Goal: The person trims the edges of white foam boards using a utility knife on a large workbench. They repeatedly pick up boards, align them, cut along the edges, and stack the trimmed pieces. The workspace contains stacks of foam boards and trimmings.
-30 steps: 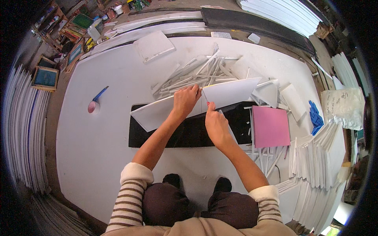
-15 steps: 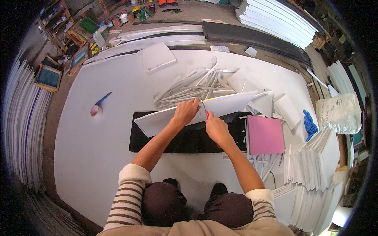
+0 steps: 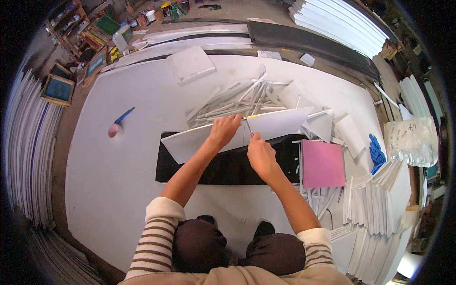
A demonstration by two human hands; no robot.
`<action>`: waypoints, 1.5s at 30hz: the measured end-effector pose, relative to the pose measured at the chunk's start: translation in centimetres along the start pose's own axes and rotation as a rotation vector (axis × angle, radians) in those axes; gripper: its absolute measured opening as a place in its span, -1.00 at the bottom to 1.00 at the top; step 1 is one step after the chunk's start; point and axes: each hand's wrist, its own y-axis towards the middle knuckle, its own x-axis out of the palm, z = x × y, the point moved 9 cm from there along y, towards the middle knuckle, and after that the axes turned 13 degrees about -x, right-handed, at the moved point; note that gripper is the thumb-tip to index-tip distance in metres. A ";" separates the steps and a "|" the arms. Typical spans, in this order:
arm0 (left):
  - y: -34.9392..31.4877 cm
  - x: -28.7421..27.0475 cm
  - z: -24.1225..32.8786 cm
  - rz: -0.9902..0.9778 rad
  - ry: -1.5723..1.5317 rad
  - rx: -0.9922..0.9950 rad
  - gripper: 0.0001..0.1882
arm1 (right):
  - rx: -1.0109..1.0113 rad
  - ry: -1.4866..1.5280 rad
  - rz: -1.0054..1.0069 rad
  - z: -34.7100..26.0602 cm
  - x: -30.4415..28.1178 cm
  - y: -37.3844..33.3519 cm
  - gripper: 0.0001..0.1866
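A long white board (image 3: 285,124) stands tilted on edge over a black mat (image 3: 216,172). My left hand (image 3: 225,129) is closed on its top edge, near the middle. Just right of those fingers, a short yellow strip (image 3: 253,115) shows along the same edge; its kind is unclear. In my right hand (image 3: 261,154) is a slim tool (image 3: 249,128) with a thin metal shaft. Its tip meets the board's top edge beside my left fingers, and a thin line runs down the board's face there. My fingers hide most of the tool's handle.
Behind the board lies a heap of white offcut strips (image 3: 237,100). A pink square panel (image 3: 323,164), a blue cloth-like bundle (image 3: 376,154) and stacked white sheets (image 3: 377,202) are at right. A blue-handled tool (image 3: 125,115) leans from a small round container (image 3: 115,131) at left.
The whole view has shifted slightly. Both hands stay at the board's top edge. The tool's red handle, visible before, is now mostly covered by my right fingers.
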 end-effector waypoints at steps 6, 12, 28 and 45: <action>-0.1 0.6 -0.3 -0.048 0.019 -0.032 -0.79 | 0.023 0.027 -0.036 0.3 1.1 0.6 -0.75; -1.0 0.7 0.1 -0.073 -0.074 -0.095 -0.76 | 0.015 0.102 -0.008 1.3 2.6 2.2 -0.77; 0.5 -2.0 1.7 -0.039 -0.374 -0.057 -0.77 | -0.030 -0.065 0.032 0.6 1.8 1.3 -0.86; 1.7 -1.2 0.8 -0.102 -0.389 -0.066 -0.77 | 0.016 -0.019 -0.047 0.3 1.7 -0.1 -0.88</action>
